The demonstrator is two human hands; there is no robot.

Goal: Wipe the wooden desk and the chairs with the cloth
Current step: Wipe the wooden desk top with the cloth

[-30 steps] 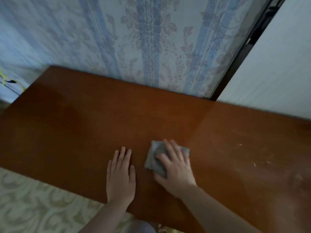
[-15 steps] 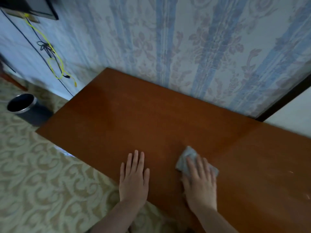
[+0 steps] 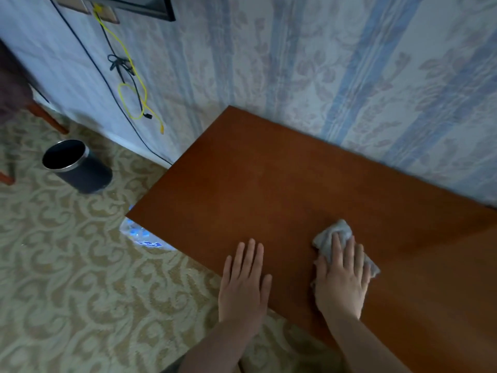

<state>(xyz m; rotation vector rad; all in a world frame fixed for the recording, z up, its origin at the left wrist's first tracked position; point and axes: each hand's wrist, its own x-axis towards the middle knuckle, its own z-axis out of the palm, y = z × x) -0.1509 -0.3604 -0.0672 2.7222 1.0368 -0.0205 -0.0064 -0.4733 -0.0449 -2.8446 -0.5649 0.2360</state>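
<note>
The brown wooden desk (image 3: 269,184) stands against the patterned wall, its left end in view. A crumpled grey cloth (image 3: 332,234) lies on the desk near the front edge. My right hand (image 3: 343,278) presses flat on the cloth with straight fingers and covers most of it. My left hand (image 3: 243,281) rests flat on the bare desk top beside it, at the front edge, holding nothing. A dark chair (image 3: 16,103) shows partly at the far left.
A dark round bin (image 3: 75,165) stands on the patterned carpet left of the desk. A clear plastic pack (image 3: 142,235) pokes out from under the desk's left corner. Yellow and black cables (image 3: 131,90) hang down the wall.
My view has swung left, bringing the desk's left end, bin and cables into sight. My right hand and the cloth have slid left along the desk; the left hand stays flat beside them.
</note>
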